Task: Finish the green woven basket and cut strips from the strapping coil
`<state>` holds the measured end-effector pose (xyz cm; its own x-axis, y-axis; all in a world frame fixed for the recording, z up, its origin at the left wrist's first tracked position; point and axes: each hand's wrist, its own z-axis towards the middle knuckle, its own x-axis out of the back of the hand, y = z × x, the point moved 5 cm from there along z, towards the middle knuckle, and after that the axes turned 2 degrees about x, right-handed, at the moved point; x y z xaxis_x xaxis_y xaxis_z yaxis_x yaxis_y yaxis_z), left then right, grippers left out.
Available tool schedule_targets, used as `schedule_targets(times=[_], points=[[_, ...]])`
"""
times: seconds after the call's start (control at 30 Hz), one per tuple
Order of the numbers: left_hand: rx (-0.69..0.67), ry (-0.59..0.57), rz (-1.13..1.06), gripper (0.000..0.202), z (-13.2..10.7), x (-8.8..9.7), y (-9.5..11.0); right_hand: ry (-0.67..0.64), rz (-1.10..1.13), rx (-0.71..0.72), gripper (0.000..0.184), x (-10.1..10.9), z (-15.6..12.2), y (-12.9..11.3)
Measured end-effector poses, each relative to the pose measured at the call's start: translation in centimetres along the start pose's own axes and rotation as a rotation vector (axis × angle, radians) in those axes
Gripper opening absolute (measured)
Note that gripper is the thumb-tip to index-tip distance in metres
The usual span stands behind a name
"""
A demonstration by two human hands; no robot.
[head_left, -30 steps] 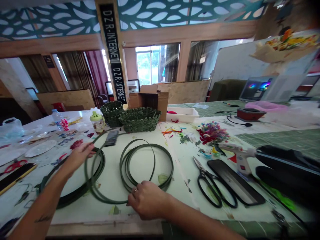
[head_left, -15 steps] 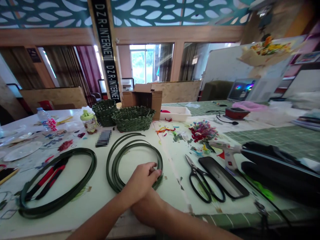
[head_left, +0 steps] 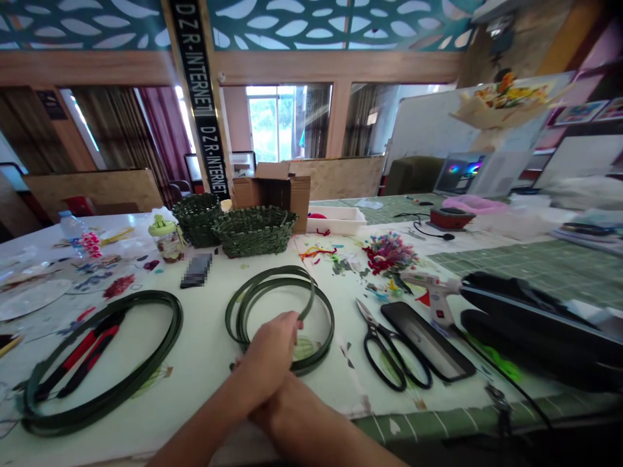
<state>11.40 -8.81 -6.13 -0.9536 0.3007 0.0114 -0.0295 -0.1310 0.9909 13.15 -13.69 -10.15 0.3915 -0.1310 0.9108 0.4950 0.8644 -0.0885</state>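
Your left hand [head_left: 272,344] pinches a flat, dark-green strip [head_left: 308,307] of the loose round coil [head_left: 331,327] lying on the pale printed tablecloth [head_left: 204,363]. Crossed beneath, your right hand [head_left: 276,401] is mostly hidden; its grip cannot be told. Beyond, dark-green woven baskets [head_left: 256,233] partly cover an open brown cardboard box [head_left: 300,201], with a bright window [head_left: 275,123] behind.

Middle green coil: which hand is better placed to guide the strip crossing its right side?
Left, likely. The left hand appears to pinch that strip near the coil's right side, and it lies over the right hand, which is partly hidden.
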Motion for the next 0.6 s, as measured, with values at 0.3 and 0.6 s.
schedule_targets(times=[0.3,0.6], points=[[-0.204,0.009,0.403,0.024,0.4,7.9,-0.3,0.338,-0.549,-0.938,0.029,7.4,-16.2,10.0],[-0.150,0.047,0.248,0.024,-0.2,9.9,-0.2,-0.017,-0.517,-1.232,0.033,7.8,-18.0,13.0]])
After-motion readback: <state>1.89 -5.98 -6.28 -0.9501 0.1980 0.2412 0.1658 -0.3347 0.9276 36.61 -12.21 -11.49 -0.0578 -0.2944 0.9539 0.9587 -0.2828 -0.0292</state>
